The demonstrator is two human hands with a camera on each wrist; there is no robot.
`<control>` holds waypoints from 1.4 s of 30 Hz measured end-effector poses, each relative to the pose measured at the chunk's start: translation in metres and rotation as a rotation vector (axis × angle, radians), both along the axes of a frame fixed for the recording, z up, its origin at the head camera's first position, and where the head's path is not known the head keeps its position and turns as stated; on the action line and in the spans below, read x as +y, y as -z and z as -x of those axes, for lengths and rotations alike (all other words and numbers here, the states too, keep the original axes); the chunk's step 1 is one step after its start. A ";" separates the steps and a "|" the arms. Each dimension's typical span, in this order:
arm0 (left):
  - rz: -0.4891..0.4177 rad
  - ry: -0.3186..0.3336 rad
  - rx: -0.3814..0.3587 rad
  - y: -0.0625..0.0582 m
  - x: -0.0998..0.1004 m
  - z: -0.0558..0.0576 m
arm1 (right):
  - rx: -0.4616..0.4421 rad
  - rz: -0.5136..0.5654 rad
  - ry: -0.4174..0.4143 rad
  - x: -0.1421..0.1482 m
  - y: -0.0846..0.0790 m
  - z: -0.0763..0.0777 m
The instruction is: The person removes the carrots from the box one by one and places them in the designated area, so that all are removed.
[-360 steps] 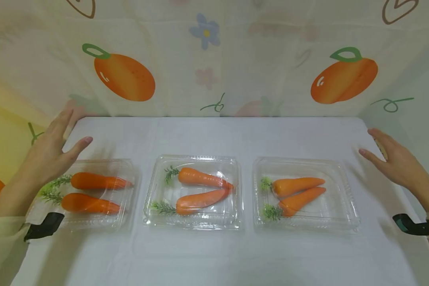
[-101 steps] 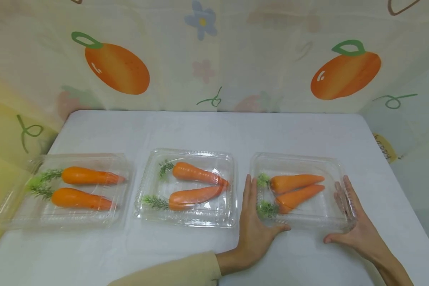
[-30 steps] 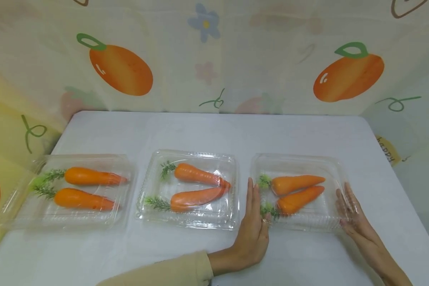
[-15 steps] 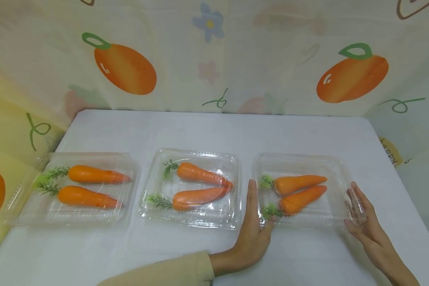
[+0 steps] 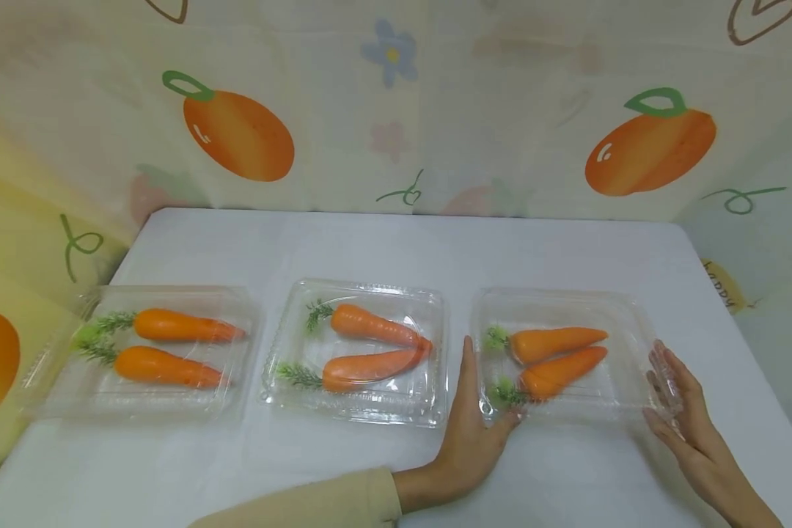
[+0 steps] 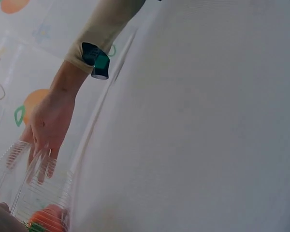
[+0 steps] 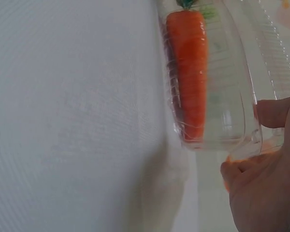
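A clear plastic clamshell box (image 5: 623, 385) with two carrots (image 5: 557, 343) inside lies at the right of the table. Along its left end stands my left hand (image 5: 465, 447), fingers straight and thumb spread toward the front corner. My right hand (image 5: 706, 440) grips the rim at the right end, its thumb (image 7: 275, 113) on one side and curled fingers (image 7: 237, 169) on the other. That end of the clear plastic reaches out over my fingers. In the left wrist view, the right hand (image 6: 50, 121) shows behind the ribbed plastic; little of the left hand shows.
Two more clear boxes, each with two leafy-topped carrots, lie to the left: one in the middle (image 5: 356, 407), one at the far left (image 5: 92, 396). The white table (image 5: 383, 249) ends at a patterned curtain (image 5: 501, 81) behind.
Both hands have come from the table's sides to the right box. Lately the right hand has shifted slightly right with the box's right rim, and the left thumb has spread out from the palm.
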State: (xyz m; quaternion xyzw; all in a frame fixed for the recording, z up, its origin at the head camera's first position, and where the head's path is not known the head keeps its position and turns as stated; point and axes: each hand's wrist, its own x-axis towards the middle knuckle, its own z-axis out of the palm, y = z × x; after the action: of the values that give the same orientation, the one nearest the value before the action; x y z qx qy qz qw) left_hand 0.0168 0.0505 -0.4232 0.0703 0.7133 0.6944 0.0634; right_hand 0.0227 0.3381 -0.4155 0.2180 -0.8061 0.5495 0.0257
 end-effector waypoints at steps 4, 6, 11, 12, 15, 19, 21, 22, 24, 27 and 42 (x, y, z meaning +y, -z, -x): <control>0.001 -0.029 0.000 0.002 0.002 -0.001 | 0.006 0.094 -0.049 0.003 -0.002 0.003; 0.010 -0.029 -0.007 0.003 0.002 -0.001 | 0.044 0.114 -0.061 0.004 -0.004 0.006; 0.056 -0.014 -0.005 0.003 0.002 0.002 | 0.064 0.142 -0.062 0.006 -0.011 0.009; 0.060 -0.010 -0.003 0.002 0.002 0.003 | 0.060 0.142 -0.054 0.007 -0.012 0.009; 0.059 0.011 -0.007 0.002 0.003 0.007 | 0.068 0.148 -0.044 0.007 -0.015 0.011; 0.089 0.038 0.002 0.002 0.005 0.011 | 0.132 0.153 -0.068 0.007 -0.017 0.014; 0.124 0.043 0.019 0.002 0.005 0.013 | 0.146 0.069 -0.025 0.007 -0.020 0.015; 0.142 0.043 0.026 0.002 0.005 0.013 | 0.148 0.015 0.005 0.007 -0.022 0.015; 0.169 0.045 0.039 0.001 0.005 0.015 | 0.146 -0.100 0.069 0.007 -0.026 0.014; 0.180 0.054 0.038 0.001 0.004 0.016 | 0.154 -0.226 0.141 0.009 -0.031 0.014; 0.175 0.068 -0.027 -0.001 0.005 0.017 | 0.231 -0.256 0.212 0.013 -0.060 0.036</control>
State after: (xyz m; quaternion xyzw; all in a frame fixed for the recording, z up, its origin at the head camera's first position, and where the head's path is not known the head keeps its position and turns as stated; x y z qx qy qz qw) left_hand 0.0002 0.0550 -0.4224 0.0792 0.7677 0.6276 0.1022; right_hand -0.0131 0.3514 -0.3559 0.1949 -0.8796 0.4079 0.1478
